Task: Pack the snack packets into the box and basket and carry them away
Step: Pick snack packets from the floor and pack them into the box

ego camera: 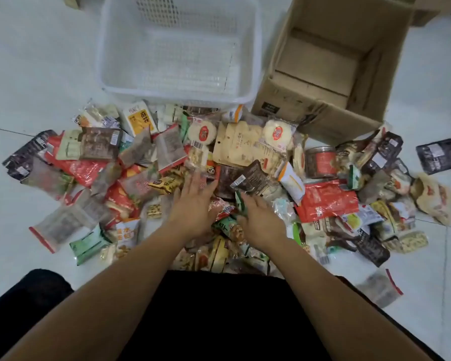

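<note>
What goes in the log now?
left hand open over snack packets | right hand at green packet | basket empty | box empty

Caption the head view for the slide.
Left hand and right hand over snack packets heaped on floor; white basket, cardboard box empty.

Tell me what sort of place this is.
Likely an indoor storeroom or packing area: a pale tiled floor, snack packets heaped loose on it, and an empty white basket and open cardboard box beside the heap.

Bare forearms (130,277), left hand (193,204), right hand (262,221), black clothing (219,313) over the lap
</note>
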